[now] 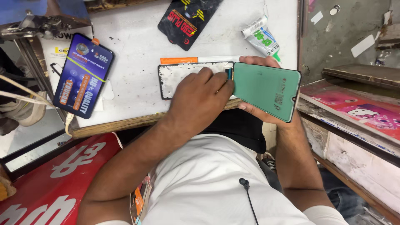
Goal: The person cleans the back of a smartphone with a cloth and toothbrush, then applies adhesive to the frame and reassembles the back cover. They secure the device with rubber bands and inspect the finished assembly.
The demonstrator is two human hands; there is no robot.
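- Left hand (200, 98): fingers (218, 79) are seen pressed together and curled down onto the right end of the phone frame (183, 77), touching it beside the seam with the display panel.
- Right hand (260, 110): the display panel (266, 89) is pinched by its edges, fingertips at the top edge, thumb under the lower edge; most of the hand is hidden behind the panel.
- Display panel: green-backed, held tilted up off the counter (137, 54), its left edge against the frame's right end. The long axis runs left to right, dropping slightly rightward; the notch is at the far right end.
- Phone frame: laid flat on the counter, long axis left to right, whitish inner face upward; the right part is covered by the left hand.
- An orange and white strip (196, 60) is noted just beyond the frame.
- A glue tube (260, 36) is noted near, beyond the panel; cap state cannot be told.
- A black packet (187, 18) lies further back, well apart.
- A blue retail packet (83, 75) lies at the left counter end, well apart, over white cards.
- A pink printed sheet (358, 110) is seen on the side shelf at the right.
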